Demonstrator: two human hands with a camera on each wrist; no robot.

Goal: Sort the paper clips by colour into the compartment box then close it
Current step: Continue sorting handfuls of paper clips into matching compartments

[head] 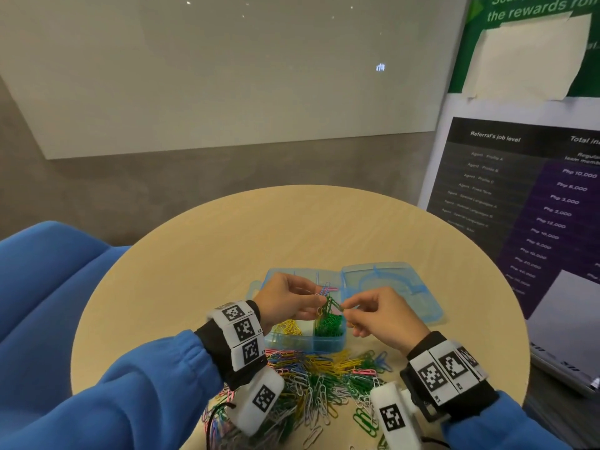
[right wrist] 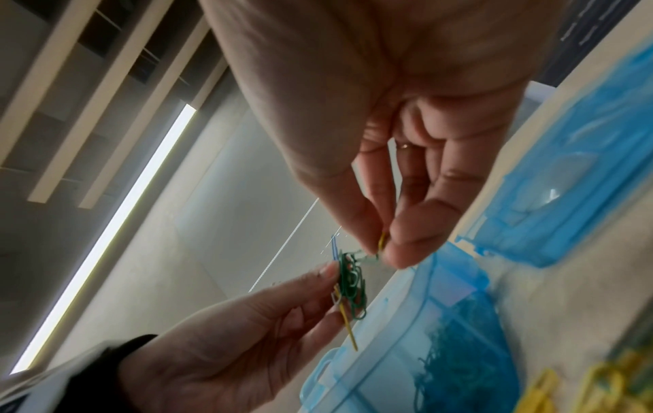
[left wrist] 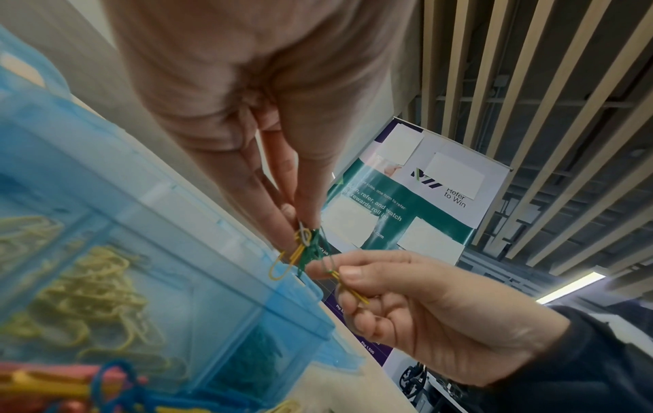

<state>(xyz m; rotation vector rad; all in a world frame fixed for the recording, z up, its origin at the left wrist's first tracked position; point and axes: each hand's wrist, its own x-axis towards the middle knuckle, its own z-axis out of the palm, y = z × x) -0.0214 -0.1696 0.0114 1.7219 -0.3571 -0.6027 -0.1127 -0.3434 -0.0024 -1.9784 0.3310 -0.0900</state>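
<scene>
Lying nearest the person, a loose heap of mixed paper clips covered the front of the round wooden bench. Just beyond it sat the blue compartment box, its lid folded flat to the right. Yellow clips filled the near-left compartment and green clips the one beside it; a few blue and pink clips showed in a far compartment.

Above the box, the left hand pinched a tangled cluster, mostly green with a yellow, a white and a blue clip caught in it. The right hand pinched one clip at the cluster's edge, with a yellow clip tucked against its fingers.

Separating them well probably meant gripping the cluster firmly, sliding each clip out along its loops rather than tugging, and working over the green compartment so any drop landed right.

Further off, a blue seat stood left of the bench, a pale wall panel hung behind, and a printed banner stood to the right.
</scene>
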